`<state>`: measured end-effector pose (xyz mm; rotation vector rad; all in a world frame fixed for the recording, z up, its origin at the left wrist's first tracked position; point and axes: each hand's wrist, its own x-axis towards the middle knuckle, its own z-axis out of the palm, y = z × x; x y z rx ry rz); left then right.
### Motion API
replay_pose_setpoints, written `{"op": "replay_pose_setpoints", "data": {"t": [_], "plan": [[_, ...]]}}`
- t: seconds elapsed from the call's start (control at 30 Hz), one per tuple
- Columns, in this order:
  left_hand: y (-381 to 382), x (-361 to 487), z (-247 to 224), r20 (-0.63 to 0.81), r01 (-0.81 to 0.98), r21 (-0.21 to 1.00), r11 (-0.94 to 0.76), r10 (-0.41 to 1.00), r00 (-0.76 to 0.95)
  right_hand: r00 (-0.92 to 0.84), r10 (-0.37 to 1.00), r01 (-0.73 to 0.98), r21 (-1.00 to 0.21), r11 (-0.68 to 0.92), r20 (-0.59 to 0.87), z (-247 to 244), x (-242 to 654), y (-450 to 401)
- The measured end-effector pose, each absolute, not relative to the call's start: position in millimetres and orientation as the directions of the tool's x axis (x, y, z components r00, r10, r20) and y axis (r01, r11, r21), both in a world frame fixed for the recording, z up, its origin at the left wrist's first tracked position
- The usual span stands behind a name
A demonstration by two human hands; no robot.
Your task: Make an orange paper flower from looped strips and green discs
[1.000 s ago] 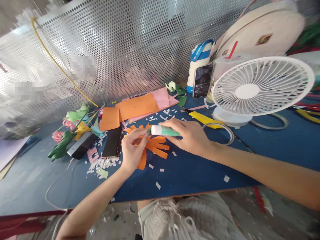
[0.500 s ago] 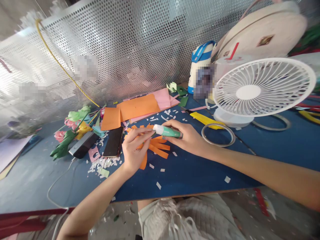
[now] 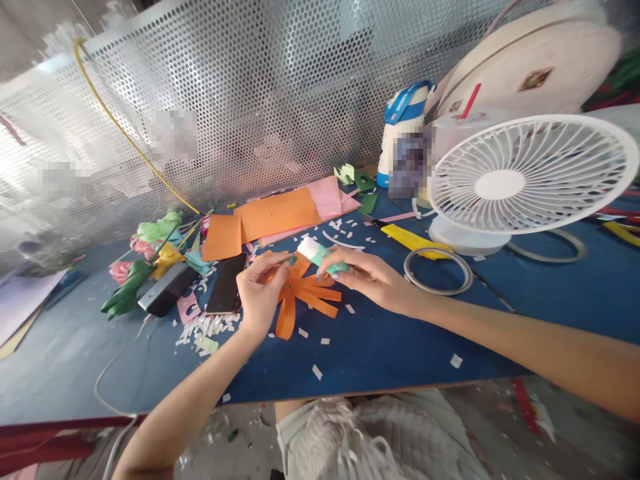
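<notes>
In my right hand [image 3: 363,272] is a small green tube with a white end [image 3: 315,252], gripped between thumb and fingers and tilted with the white end up and to the left. My left hand [image 3: 260,287] has its thumb and fingertips pinched together just left of the tube, apart from it. Whatever lies between those fingertips is too small to make out. Beneath both hands, orange paper strips [image 3: 315,300] fan out like petals from a small centre on the blue table. My left fingers cover part of the strips.
A phone [image 3: 226,285] lies left of the strips, beside white paper scraps [image 3: 215,327] and paper flowers [image 3: 150,253]. Orange sheets [image 3: 275,215] lie behind. To the right are a yellow cutter [image 3: 410,240], a tape roll [image 3: 437,291], a white fan [image 3: 500,185] and a bottle [image 3: 400,143].
My left hand has come away from the tube's white end, moving slightly left. The tube in my right hand has shifted left and tilted, and more of the orange strips shows.
</notes>
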<state>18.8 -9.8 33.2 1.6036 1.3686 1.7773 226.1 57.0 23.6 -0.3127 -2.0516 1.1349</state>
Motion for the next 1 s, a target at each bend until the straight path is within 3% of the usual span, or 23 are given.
{"op": "replay_pose_setpoints", "data": {"t": [0.1, 0.2, 0.3, 0.37, 0.7, 0.87, 1.0], "plan": [[-14.8, 21.0, 36.2, 0.649, 0.403, 0.734, -0.547, 0.740, -0.177, -0.669, 0.518, -0.186, -0.795, 0.578, 0.533, 26.5, 227.4, 58.7], [-18.8, 23.0, 39.8, 0.754, 0.549, 0.551, -0.629, 0.656, -0.005, -0.669, 0.500, -0.197, -0.780, 0.594, 0.550, 27.0, 228.1, 60.3], [-19.1, 23.5, 41.5, 0.789, 0.618, 0.407, -0.672, 0.600, 0.133, -0.671, 0.498, -0.214, -0.786, 0.581, 0.550, 25.5, 227.4, 61.3], [-18.3, 23.0, 41.5, 0.797, 0.632, 0.374, -0.679, 0.584, 0.155, -0.669, 0.500, -0.227, -0.792, 0.567, 0.550, 24.7, 226.2, 61.4], [-17.7, 21.2, 39.8, 0.753, 0.568, 0.506, -0.649, 0.653, 0.077, -0.666, 0.507, -0.228, -0.797, 0.560, 0.547, 25.9, 227.1, 60.9], [-16.4, 22.0, 35.3, 0.692, 0.416, 0.698, -0.583, 0.700, -0.179, -0.675, 0.554, -0.196, -0.842, 0.503, 0.487, 28.9, 227.3, 57.7], [-13.0, 25.4, 34.2, 0.544, 0.236, 0.839, -0.491, 0.780, -0.310, -0.574, 0.575, -0.238, -0.791, 0.564, 0.583, 27.3, 224.2, 53.1]]}}
